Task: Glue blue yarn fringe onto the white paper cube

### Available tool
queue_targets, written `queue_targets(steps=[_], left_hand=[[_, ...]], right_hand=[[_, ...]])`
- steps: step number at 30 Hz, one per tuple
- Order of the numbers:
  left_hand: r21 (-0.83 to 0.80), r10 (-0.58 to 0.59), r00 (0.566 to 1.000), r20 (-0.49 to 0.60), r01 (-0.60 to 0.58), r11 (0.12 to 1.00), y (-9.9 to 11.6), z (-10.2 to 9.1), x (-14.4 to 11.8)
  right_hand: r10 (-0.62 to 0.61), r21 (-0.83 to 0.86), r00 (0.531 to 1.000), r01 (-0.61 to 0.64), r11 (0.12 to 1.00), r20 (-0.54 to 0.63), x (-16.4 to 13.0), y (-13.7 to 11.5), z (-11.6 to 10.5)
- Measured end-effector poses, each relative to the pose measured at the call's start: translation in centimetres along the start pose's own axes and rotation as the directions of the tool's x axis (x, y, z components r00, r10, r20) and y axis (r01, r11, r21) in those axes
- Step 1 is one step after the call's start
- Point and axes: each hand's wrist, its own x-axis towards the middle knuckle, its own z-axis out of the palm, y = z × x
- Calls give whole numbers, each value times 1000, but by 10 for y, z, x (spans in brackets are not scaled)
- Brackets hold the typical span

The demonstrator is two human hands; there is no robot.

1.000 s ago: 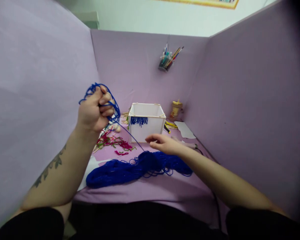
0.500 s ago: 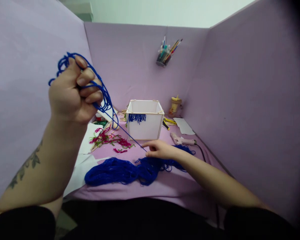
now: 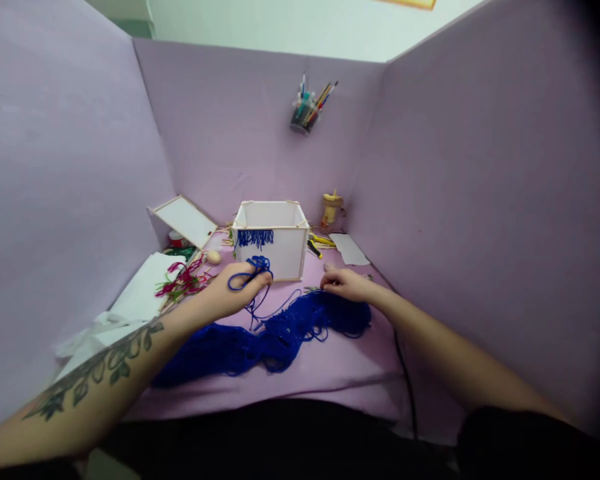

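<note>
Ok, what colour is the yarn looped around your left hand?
Deep blue, same as the yarn pile on the table; the loops on the left hand show clearly in the head view.

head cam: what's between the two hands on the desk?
In the head view, blue yarn fills the stretch: loose strands trail from the loops held in the left hand over purple desk to the heap under the right hand.
</note>
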Motion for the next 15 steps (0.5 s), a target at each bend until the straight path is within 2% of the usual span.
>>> queue_targets(steps=[3, 5, 7, 8, 9, 10, 12, 13, 15], left_hand=[[-15, 142, 988, 58, -142, 990, 18, 9, 32], [-38, 177, 984, 34, -175, 984, 46, 13, 57], [-78, 216, 976, 10, -214, 974, 80, 18, 78], [-122, 234, 972, -11, -233, 965, 96, 21, 84], [-171, 250, 967, -41, -253, 952, 111, 23, 87], [-223, 257, 965, -57, -263, 939, 124, 26, 87], [-279, 290, 955, -61, -295, 914, 139, 28, 80], [-272, 322, 945, -52, -323, 906, 140, 29, 74], [-183, 405, 914, -5, -399, 899, 130, 32, 60]], right_hand=[[-61, 83, 998, 63, 995, -24, -9, -24, 3], [-226, 194, 974, 217, 957, 25, -4, -56, 10], [-443, 266, 890, 404, 875, 105, 7, -89, 17], [-522, 251, 842, 479, 841, 138, 15, -101, 20], [-550, 189, 819, 521, 832, 164, 23, -108, 21], [-538, 83, 823, 532, 843, 184, 29, -110, 20], [-429, -180, 881, 463, 868, 198, 37, -97, 13], [-362, -286, 912, 405, 868, 193, 37, -84, 7], [-260, -370, 948, 311, 875, 181, 30, -51, -6]])
